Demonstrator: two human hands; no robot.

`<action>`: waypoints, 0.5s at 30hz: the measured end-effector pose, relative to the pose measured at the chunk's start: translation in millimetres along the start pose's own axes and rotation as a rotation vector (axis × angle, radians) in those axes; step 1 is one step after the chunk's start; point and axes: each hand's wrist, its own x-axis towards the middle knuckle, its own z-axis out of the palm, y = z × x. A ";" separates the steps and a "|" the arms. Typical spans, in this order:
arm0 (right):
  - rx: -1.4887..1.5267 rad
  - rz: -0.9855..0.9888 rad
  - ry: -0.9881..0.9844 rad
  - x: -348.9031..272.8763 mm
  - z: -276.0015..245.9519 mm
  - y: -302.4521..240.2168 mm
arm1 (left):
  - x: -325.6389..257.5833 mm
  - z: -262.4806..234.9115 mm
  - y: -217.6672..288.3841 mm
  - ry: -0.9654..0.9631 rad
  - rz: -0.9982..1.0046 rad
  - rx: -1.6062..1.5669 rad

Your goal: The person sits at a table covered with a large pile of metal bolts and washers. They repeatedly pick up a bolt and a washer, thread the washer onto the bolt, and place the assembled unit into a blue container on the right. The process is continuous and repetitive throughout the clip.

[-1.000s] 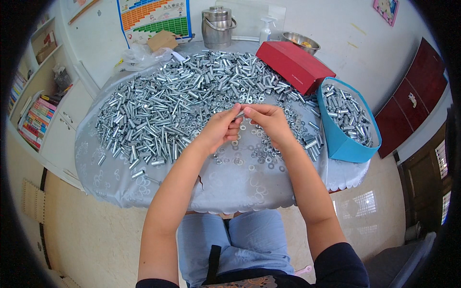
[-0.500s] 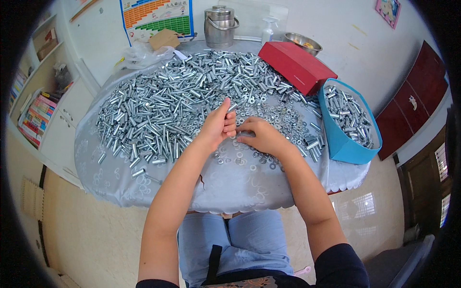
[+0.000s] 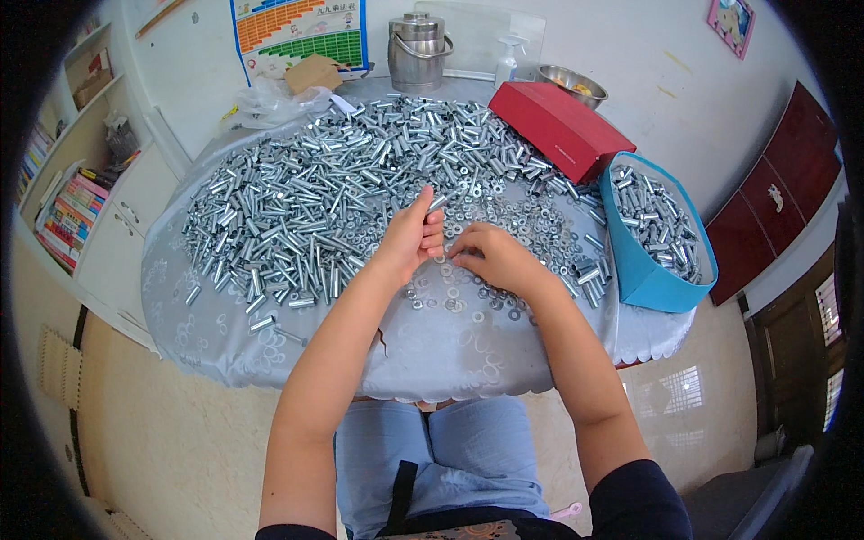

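My left hand (image 3: 410,236) is closed, thumb uppermost, round a shiny metal sleeve (image 3: 438,203) whose end sticks out past the fingers. Close beside it, my right hand (image 3: 490,256) has its fingertips pinched together just above the tablecloth; whatever is between them is too small to make out. Loose flat washers (image 3: 531,225) lie around and behind the right hand, and a few more are scattered in front of it. Beyond both hands spreads a big heap of metal sleeves (image 3: 297,189), some of them anchor-like pieces.
A blue fabric bin (image 3: 661,292) full of metal sleeves stands at the right. Behind it lies a red box (image 3: 562,126). Along the back are a steel lidded pot (image 3: 417,58), a spray bottle (image 3: 507,61), a steel bowl (image 3: 589,90) and a plastic bag (image 3: 270,103).
My right fingertips have drawn slightly closer together beside the left hand. The left hand keeps its grip on the sleeve, and the whole view has shifted a little.
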 end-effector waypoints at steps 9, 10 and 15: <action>-0.027 0.102 -0.004 -1.3 -3.8 -2.4 | -2.1 3.1 0.6 0.042 -0.010 0.039; -0.021 0.114 -0.006 -1.3 -3.6 -2.8 | -1.7 3.2 0.3 0.038 -0.013 0.043; -0.061 0.046 0.038 -2.1 -1.8 -3.6 | -1.4 2.5 0.5 0.027 -0.010 0.053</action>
